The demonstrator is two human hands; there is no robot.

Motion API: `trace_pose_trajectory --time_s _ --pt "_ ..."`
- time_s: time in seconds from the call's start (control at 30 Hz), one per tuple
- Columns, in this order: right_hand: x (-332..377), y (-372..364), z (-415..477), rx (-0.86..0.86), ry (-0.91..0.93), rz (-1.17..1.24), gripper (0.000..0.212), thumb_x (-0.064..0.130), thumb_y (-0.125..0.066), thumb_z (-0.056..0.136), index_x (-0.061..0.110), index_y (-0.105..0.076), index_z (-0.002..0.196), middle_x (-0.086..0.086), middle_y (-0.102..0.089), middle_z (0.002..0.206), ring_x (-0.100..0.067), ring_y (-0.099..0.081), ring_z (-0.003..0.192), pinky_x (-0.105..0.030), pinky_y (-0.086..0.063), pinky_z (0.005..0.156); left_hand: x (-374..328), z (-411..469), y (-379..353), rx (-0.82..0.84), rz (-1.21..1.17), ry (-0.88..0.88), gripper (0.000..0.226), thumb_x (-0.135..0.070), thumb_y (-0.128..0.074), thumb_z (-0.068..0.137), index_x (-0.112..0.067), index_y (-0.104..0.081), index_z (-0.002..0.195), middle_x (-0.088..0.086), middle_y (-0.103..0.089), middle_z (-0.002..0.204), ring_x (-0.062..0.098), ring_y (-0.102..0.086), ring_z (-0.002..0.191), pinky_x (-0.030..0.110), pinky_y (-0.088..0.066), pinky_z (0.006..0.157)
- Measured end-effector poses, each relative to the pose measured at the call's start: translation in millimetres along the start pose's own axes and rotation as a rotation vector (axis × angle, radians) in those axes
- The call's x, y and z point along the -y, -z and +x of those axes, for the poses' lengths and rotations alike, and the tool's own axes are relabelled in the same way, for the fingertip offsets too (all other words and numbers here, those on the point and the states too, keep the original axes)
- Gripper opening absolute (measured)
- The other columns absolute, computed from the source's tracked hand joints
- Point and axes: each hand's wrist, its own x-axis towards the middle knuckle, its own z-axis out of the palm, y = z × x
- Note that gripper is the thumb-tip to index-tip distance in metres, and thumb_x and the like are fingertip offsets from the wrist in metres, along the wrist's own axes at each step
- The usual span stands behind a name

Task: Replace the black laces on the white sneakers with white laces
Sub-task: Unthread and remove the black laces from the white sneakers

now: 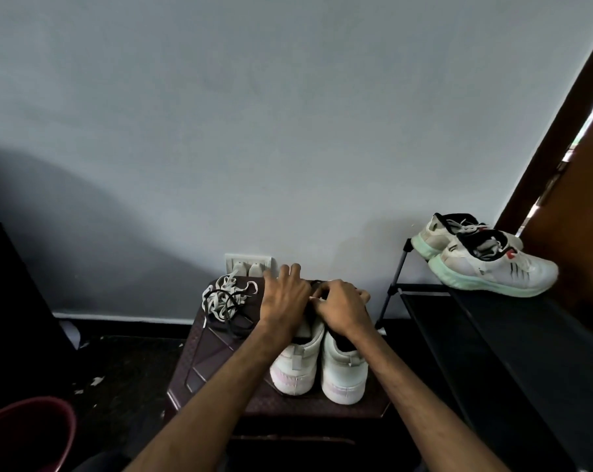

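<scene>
Two white sneakers stand side by side on a dark brown stool (217, 356), heels toward me: the left sneaker (297, 367) and the right sneaker (344, 373). Both hands rest over their front parts and hide the lacing. My left hand (283, 298) lies flat on the left sneaker with its fingers spread. My right hand (341, 303) is curled over the right sneaker's front, fingertips pinched at something small between the shoes; what it pinches is too hidden to name. A tangle of white laces (220, 298) and a black lace (232, 315) lies on the stool's far left.
A second pair of white sneakers with green soles (485, 260) sits on a black rack (513, 335) to the right. A wall socket plate (249, 264) is behind the stool. A red bucket (29, 427) stands at the lower left. A brown door (574, 185) is at the far right.
</scene>
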Motion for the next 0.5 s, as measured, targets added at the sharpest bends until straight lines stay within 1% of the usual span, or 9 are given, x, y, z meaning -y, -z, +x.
trace_pose_trajectory --time_s 0.07,0.13,0.2,0.23,0.3,0.37,0.43,0.5 --pt "-0.5 -1.9 -1.0 -0.022 -0.006 -0.011 0.024 0.049 -0.062 0.082 0.028 -0.073 0.080 0.006 -0.074 0.087 -0.016 -0.064 0.099 -0.041 -0.032 0.097 7.6 -2.4 -0.2 -0.039 -0.055 0.012 0.027 -0.016 -0.050 0.090 -0.019 -0.060 0.115 0.005 -0.044 0.125 0.027 -0.045 0.118 0.055 -0.031 0.101" --pt "-1.3 -2.2 -1.8 -0.049 -0.009 -0.038 0.023 0.048 -0.063 0.082 0.028 -0.074 0.084 0.005 -0.074 0.089 -0.016 -0.063 0.101 -0.042 -0.032 0.097 25.1 -6.4 8.2 -0.148 -0.087 0.061 0.024 -0.017 -0.059 0.081 -0.021 -0.062 0.105 0.002 -0.048 0.114 0.025 -0.050 0.105 0.047 -0.038 0.086" --pt "-1.5 -1.7 -2.2 -0.077 0.011 -0.078 0.021 0.046 -0.063 0.082 0.028 -0.074 0.085 0.005 -0.073 0.088 -0.017 -0.061 0.103 -0.041 -0.030 0.094 54.3 -11.8 8.8 -0.276 -0.081 0.170 0.017 -0.019 -0.069 0.074 -0.021 -0.065 0.090 0.002 -0.053 0.105 0.026 -0.052 0.092 0.041 -0.039 0.072" --pt "-0.8 -1.8 -2.1 -0.084 0.019 -0.093 0.021 0.045 -0.063 0.082 0.028 -0.074 0.086 0.005 -0.073 0.089 -0.017 -0.059 0.105 -0.041 -0.030 0.093 71.4 -17.0 4.3 -0.316 -0.088 0.245 0.015 -0.020 -0.072 0.072 -0.020 -0.066 0.086 0.003 -0.054 0.102 0.026 -0.052 0.089 0.040 -0.038 0.069" --pt "0.8 -1.5 -1.4 -0.079 0.010 -0.095 0.021 0.045 -0.064 0.082 0.027 -0.075 0.087 0.005 -0.073 0.091 -0.017 -0.059 0.105 -0.041 -0.029 0.094 98.7 -30.0 -8.6 -0.313 -0.103 0.386 0.013 -0.019 -0.072 0.074 -0.020 -0.067 0.085 0.003 -0.054 0.101 0.026 -0.051 0.088 0.039 -0.037 0.068" --pt "1.7 -2.6 -2.3 -0.079 -0.006 -0.065 0.022 0.048 -0.066 0.082 0.027 -0.074 0.083 0.006 -0.073 0.087 -0.017 -0.063 0.100 -0.041 -0.028 0.094 107.4 -41.9 -20.4 -0.257 -0.109 0.439 0.011 -0.017 -0.071 0.077 -0.022 -0.068 0.087 0.003 -0.054 0.099 0.026 -0.052 0.088 0.040 -0.037 0.068" --pt "0.9 -3.3 -1.8 -0.082 -0.018 -0.054 0.024 0.050 -0.067 0.082 0.027 -0.073 0.079 0.006 -0.073 0.084 -0.017 -0.064 0.097 -0.040 -0.029 0.093 99.8 -43.6 -25.5 -0.200 -0.140 0.360 0.012 -0.021 -0.068 0.082 -0.025 -0.069 0.094 0.002 -0.056 0.104 0.026 -0.054 0.095 0.042 -0.040 0.072" --pt "1.5 -3.4 -1.8 -0.081 -0.013 -0.047 0.024 0.050 -0.066 0.082 0.026 -0.073 0.080 0.005 -0.073 0.085 -0.018 -0.064 0.097 -0.040 -0.029 0.093 84.3 -34.9 -21.3 -0.136 -0.243 0.260 0.020 -0.030 -0.058 0.091 -0.029 -0.065 0.109 -0.001 -0.054 0.119 0.024 -0.051 0.110 0.044 -0.043 0.082"
